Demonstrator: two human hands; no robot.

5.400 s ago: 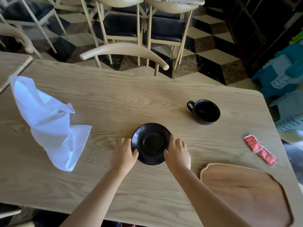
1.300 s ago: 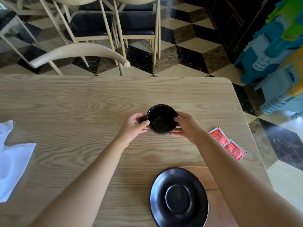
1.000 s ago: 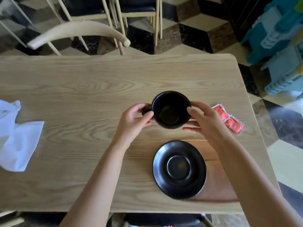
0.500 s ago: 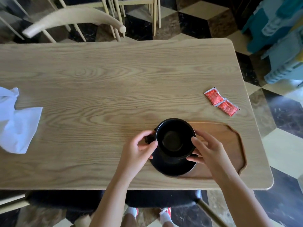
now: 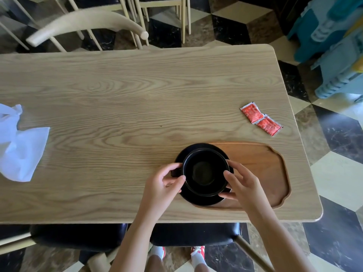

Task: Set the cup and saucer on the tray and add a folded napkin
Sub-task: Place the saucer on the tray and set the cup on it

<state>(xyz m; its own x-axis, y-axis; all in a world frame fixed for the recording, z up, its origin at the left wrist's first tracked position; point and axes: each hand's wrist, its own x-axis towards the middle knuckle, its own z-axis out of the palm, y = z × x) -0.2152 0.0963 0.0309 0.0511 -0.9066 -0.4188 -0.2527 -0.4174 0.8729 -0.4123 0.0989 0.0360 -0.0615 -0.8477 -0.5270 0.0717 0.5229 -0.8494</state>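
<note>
Black round cup (image 5: pixel 205 172) sitting on black saucer (image 5: pixel 198 200), lower middle, on brown wooden tray (image 5: pixel 261 169). Holding cup: left hand (image 5: pixel 163 185), right hand (image 5: pixel 244 186). Still waiting, unfolded: white napkin (image 5: pixel 19 148), far left.

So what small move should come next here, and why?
Probably let go of the cup: it sits on the saucer on the tray, with the left hand and right hand around it. The napkin lies unfolded far left.

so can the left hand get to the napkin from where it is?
Probably yes. The left hand is on the cup; only bare table lies between it and the crumpled napkin, though it's a long sideways reach.
</note>
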